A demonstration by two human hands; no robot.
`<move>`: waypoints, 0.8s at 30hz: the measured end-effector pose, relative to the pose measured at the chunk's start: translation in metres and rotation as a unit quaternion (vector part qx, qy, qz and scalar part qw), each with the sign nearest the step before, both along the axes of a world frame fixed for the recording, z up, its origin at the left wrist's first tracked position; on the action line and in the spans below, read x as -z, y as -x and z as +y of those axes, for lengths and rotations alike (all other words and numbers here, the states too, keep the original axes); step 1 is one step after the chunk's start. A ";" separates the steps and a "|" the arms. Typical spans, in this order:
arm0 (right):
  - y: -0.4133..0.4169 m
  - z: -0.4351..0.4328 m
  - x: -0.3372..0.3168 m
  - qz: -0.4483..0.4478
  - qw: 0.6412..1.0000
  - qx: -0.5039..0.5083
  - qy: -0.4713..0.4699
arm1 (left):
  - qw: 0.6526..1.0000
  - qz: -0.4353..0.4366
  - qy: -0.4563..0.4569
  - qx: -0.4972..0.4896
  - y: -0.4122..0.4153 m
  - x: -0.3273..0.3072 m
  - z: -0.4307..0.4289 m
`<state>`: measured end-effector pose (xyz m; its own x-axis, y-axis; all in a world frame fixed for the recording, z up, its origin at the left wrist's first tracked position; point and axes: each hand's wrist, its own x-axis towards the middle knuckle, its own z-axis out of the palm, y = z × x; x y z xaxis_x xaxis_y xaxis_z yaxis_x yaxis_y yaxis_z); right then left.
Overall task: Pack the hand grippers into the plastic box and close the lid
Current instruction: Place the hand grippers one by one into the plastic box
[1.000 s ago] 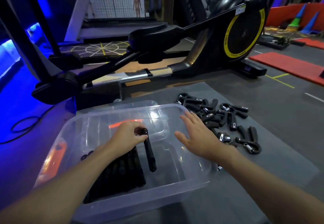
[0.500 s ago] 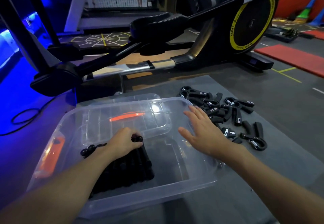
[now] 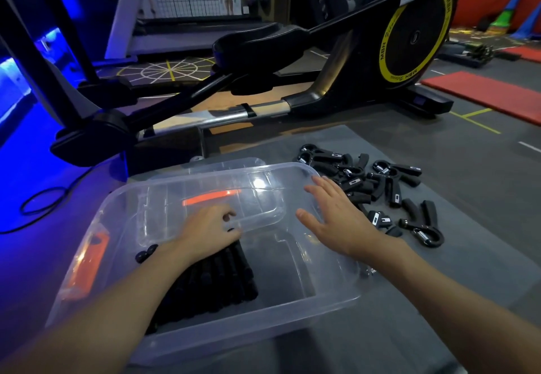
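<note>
A clear plastic box (image 3: 336, 300) with orange latches sits on a grey mat (image 3: 456, 274). A row of black hand grippers (image 3: 225, 280) lies side by side in its left half. My left hand (image 3: 209, 227) is inside the box on the far end of that row, fingers curled around the top of the rightmost gripper. Fingers spread and holding nothing, my right hand (image 3: 336, 218) hovers over the box's right rim. Several loose black hand grippers (image 3: 360, 180) lie in a pile on the mat right of the box. The clear lid (image 3: 222, 167) lies behind the box.
A black elliptical trainer (image 3: 409, 46) with a yellow-ringed wheel stands right behind the box and mat. A red mat (image 3: 483, 92) lies at the far right. A black cable (image 3: 44, 201) loops on the blue-lit floor at the left.
My left hand has laid the gripper it held upright down against the row in the box and stays on it. The right hand stays spread over the box's right rim.
</note>
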<state>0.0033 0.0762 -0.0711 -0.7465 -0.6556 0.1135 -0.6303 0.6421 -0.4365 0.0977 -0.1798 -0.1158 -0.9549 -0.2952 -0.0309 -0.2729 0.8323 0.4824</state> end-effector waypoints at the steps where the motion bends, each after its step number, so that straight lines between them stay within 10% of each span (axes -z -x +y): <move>1: 0.000 0.000 0.000 -0.011 1.000 0.001 0.017 | 0.999 0.036 -0.004 0.000 0.003 -0.011 0.008; 7: 0.017 0.025 -0.007 -0.115 0.959 0.110 0.236 | 0.979 0.161 -0.007 0.123 0.023 -0.076 0.084; 18: 0.053 0.139 0.092 -0.126 0.960 0.249 -0.029 | 0.974 0.094 0.003 0.204 0.040 -0.055 0.141; 24: 0.065 0.140 0.112 -0.215 0.933 0.274 0.094 | 0.974 0.093 -0.014 0.207 0.041 -0.049 0.138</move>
